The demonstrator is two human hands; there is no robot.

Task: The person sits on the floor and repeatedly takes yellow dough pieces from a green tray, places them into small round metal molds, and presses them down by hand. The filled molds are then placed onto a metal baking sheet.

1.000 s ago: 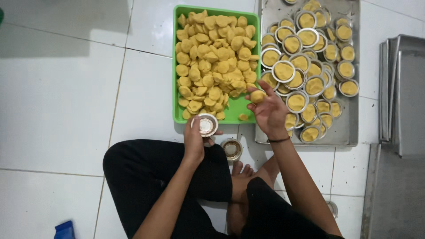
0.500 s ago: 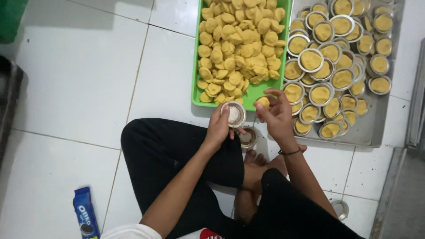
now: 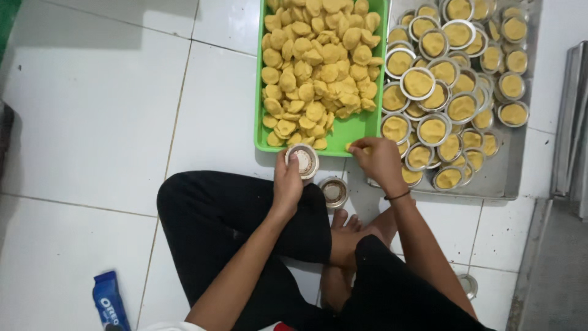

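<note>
My left hand point(image 3: 288, 181) curls its grip around a small round metal cup point(image 3: 302, 160), fingers pressed to the rim, the cup's pale, unfilled inside facing up just below the green tray point(image 3: 260, 132). My right hand point(image 3: 381, 160) pinches a yellow dough piece point(image 3: 354, 147) between fingertips at the tray's near right corner, the grip nearly shut on it. As I judge it, the soft piece could squash or tear if pinched harder, and the cup, held only at its rim above my knee, could tip out onto the floor. A second empty cup point(image 3: 334, 192) stands on the white tiled floor point(image 3: 92, 110) just beside my left wrist, near my bare foot point(image 3: 346, 236). The tray is heaped with dough pieces; touching its right side, a steel tray point(image 3: 514, 175) carries many filled cups point(image 3: 432, 79), crowded and overlapping. A blue snack packet point(image 3: 110, 301) lies well apart, by my left leg.
</note>
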